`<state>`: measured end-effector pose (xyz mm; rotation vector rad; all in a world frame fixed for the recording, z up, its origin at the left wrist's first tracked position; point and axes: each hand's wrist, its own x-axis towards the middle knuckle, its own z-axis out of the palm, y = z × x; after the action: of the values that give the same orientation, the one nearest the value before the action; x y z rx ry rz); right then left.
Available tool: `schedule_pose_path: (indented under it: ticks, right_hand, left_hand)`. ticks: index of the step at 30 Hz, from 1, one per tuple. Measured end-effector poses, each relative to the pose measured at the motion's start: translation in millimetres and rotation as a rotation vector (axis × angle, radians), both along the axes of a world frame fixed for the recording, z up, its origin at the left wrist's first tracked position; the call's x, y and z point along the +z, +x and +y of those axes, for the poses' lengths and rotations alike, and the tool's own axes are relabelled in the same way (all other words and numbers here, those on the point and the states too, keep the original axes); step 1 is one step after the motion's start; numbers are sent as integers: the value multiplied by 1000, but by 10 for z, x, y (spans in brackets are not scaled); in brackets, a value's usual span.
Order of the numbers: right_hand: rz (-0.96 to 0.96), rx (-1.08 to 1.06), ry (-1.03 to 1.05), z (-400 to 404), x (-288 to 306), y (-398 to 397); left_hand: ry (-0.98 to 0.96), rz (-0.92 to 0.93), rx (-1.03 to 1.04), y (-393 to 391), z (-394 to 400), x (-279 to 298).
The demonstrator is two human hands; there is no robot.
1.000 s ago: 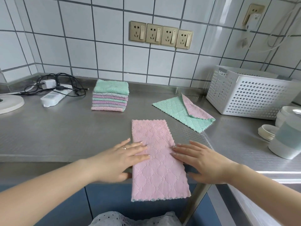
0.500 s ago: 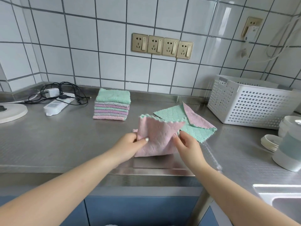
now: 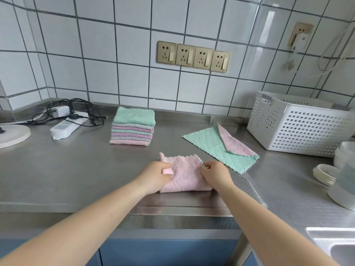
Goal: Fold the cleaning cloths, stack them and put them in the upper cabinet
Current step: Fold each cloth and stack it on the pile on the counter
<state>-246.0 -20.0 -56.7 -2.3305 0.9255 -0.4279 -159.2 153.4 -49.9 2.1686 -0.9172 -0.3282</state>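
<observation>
Worktop: stainless steel counter (image 3: 57, 169), textured surface, set against a white tiled wall.
Pink cloth: pink cleaning cloth (image 3: 185, 174), folded over on itself, lying flat near the counter's front edge, scalloped edge on the far side.
Left hand: left hand (image 3: 155, 176) on the cloth's left edge, fingers curled round a fold of the fabric, gripping it.
Right hand: right hand (image 3: 215, 174) on the cloth's right edge, fingertips pinching the far right corner.
Stack: stack of folded cloths (image 3: 133, 126), green, pink and grey layers, green on top, standing near the wall, behind and to the left of the pink cloth, apart from it.
Unfolded cloth: green-and-pink cloth (image 3: 217, 146), spread flat to the right of the pink cloth, one corner turned over showing its pink side.
Basket: white perforated basket (image 3: 299, 129), far right, near the wall.
Power strip: white power strip (image 3: 64, 128) with black cables, far left.
Sockets: four brass-coloured wall sockets (image 3: 194, 56) in a row above the counter.
Containers: white round containers (image 3: 343, 169) at the right edge, partly out of view.
</observation>
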Motion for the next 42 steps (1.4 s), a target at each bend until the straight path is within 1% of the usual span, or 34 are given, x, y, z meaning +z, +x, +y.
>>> schedule_pose_path:
  ticks: [3, 4, 7, 10, 11, 12, 13, 15, 17, 19, 21, 24, 27, 29, 33, 34, 36, 37, 38, 41, 42]
  right_hand:
    - [33, 12, -6, -34, 11, 18]
    - [39, 14, 14, -41, 7, 30]
    - [28, 36, 78, -43, 35, 22]
    - [-59, -15, 176, -87, 21, -2]
    - [-96, -23, 148, -85, 19, -10]
    - [-128, -16, 75, -73, 17, -17]
    - [-165, 12, -32, -50, 15, -11]
    - [-225, 145, -253, 70, 28, 17]
    - [-153, 305, -433, 229, 9, 87]
    - [49, 436, -552, 365, -59, 154]
    - [229, 476, -519, 390, -122, 191]
    - [297, 435, -433, 320, -151, 184]
    - [390, 394, -404, 257, -143, 139]
    - [418, 374, -405, 234, -152, 102]
    - [437, 370, -403, 224, -154, 95]
    - [437, 370, -404, 231, -150, 94]
    - [436, 366, -406, 237, -148, 88]
    - [433, 364, -406, 238, -149, 85]
    - [427, 362, -404, 238, -151, 82]
    - [426, 359, -403, 244, -148, 83]
    - [431, 359, -399, 248, -144, 82]
  left_hand:
    - [71, -49, -19, 24, -6, -16]
    - [126, -66, -16, 35, -3, -15]
    - [287, -235, 9, 74, 14, -25]
    - [306, -383, 88, 78, 50, -17]
    - [271, -443, 111, 76, 59, -29]
    - [203, -510, 113, 60, 60, -43]
    - [131, -571, 93, 39, 44, -49]
    - [117, -638, -13, -10, -30, -58]
    - [214, -595, -100, -29, -145, -115]
    - [324, -509, -153, -11, -226, -156]
    - [400, -437, -172, 31, -250, -204]
    - [418, -417, -148, 79, -227, -234]
    - [441, -419, -135, 108, -191, -222]
    - [471, -413, -101, 156, -145, -223]
    - [566, -358, 38, 262, 20, -202]
    - [564, -356, 45, 275, 47, -193]
    - [492, -336, 15, 276, 64, -170]
    - [423, -287, -7, 263, 59, -144]
    - [318, -206, -20, 246, 44, -109]
    - [-84, 102, 0, 205, -11, 18]
    - [-189, 163, 10, 185, -14, 63]
